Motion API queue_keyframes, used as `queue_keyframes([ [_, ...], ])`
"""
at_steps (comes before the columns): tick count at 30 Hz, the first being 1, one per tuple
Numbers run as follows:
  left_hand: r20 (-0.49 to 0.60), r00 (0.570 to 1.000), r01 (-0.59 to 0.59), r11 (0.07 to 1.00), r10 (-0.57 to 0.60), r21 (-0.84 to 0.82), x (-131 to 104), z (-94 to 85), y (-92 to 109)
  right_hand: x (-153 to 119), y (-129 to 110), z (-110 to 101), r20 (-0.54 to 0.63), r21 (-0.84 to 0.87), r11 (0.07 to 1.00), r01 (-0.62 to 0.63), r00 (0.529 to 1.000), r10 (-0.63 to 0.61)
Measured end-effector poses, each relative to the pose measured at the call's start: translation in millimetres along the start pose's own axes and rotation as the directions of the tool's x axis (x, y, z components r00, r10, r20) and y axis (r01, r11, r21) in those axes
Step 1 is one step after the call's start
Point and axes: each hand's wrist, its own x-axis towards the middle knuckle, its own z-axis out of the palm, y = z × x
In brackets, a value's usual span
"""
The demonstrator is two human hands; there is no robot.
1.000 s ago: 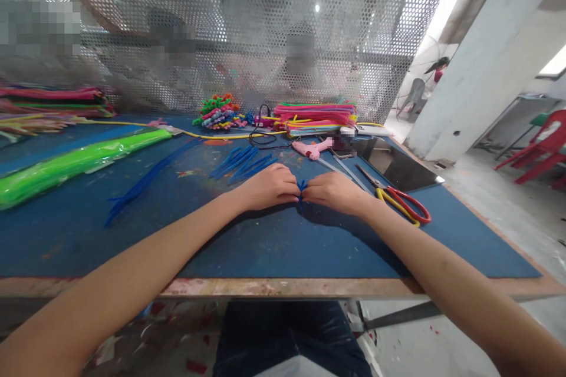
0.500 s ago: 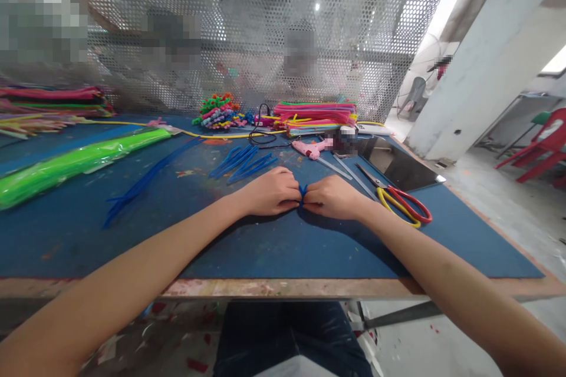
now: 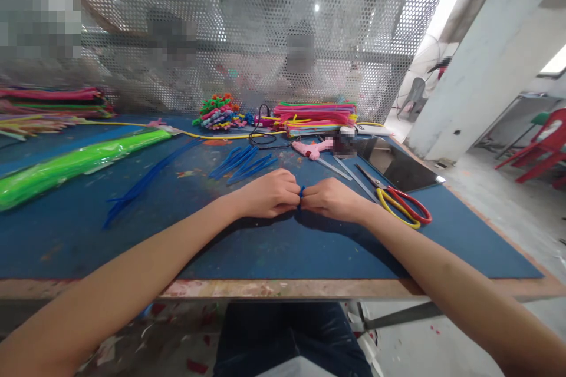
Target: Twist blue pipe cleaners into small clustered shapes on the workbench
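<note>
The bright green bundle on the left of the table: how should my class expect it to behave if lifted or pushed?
The green bundle would probably slide fairly easily, since its clear wrapping looks smooth and shiny. Being long and slim, it may sag if lifted by one end. It lies flat along the blue tabletop, so tipping seems unlikely.

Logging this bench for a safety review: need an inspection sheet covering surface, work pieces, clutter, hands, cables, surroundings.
Surface: blue mat, speckled and stained; wooden edge worn.
Work pieces: small blue piece, mostly hidden between the hands; loose blue stems beyond.
Clutter: scissors right of the hands; pink glue gun; green packet at left.
Hands: left hand and right hand both pinch the blue piece.
Cables: black cable curves beside the glue gun; yellow cord runs across the back.
Surroundings: perforated screen behind; pillar and red chair at right.
</note>
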Motion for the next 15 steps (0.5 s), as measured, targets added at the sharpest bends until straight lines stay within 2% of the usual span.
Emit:
queue_keyframes([
  [5, 0.008, 1.0, 0.005, 1.0, -0.005, 0.0, 0.1, 3.3, -0.5, -0.4, 0.6, -2.0, 0.038, -0.007, 1.0, -0.013, 0.999, 0.013],
  [7, -0.009, 0.999, 0.039, 0.999, -0.038, 0.022, 0.8, 7.0, -1.4, -0.7, 1.8, -3.5, 0.061, -0.002, 0.997, -0.079, 0.995, 0.079],
  [9, -0.047, 0.994, 0.098, 0.994, -0.097, 0.037, 1.4, 10.7, -3.4, -1.1, 3.8, -4.2, 0.062, -0.001, 0.98, -0.201, 0.978, 0.2],
  [12, -0.119, 0.966, 0.235, 0.972, -0.231, 0.017, 1.0, 13.2, -7.6, -1.4, 8.1, -2.9, -0.004, 0.031, 0.897, -0.441, 0.897, 0.441],
  [15, -0.187, 0.911, 0.371, 0.929, -0.367, -0.017, -1.0, 12.3, -11.1, -0.5, 12.3, 0.0, -0.086, 0.214, 0.759, -0.615, 0.762, 0.641],
])
